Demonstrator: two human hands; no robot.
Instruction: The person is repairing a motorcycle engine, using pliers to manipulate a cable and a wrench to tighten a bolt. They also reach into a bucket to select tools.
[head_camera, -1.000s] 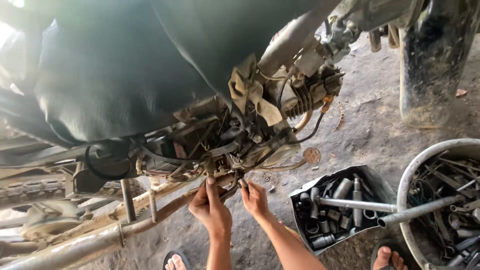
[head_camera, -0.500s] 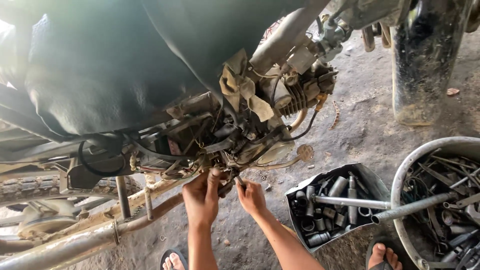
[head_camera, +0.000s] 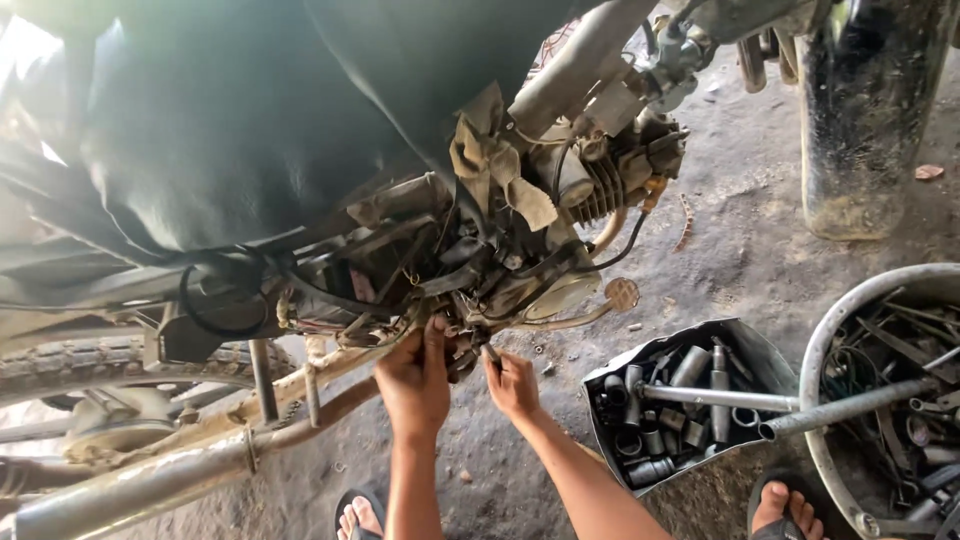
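Hands are raised under the motorcycle engine (head_camera: 520, 270): the left hand (head_camera: 413, 380) is pressed against its dirty underside, while a small dark tool (head_camera: 492, 354) is pinched by the right hand (head_camera: 513, 383). Sockets are held in a metal tray (head_camera: 745, 345) nearby.

We cannot see the fingertips of the left hand (head_camera: 413, 380); they go behind the dirty engine parts (head_camera: 480, 290) at the centre. What the right hand (head_camera: 513, 383) pinches is too small to tell. The round tub (head_camera: 835, 330) at lower right is cut by the frame edge, and the black seat cover (head_camera: 230, 130) is cut at the top.
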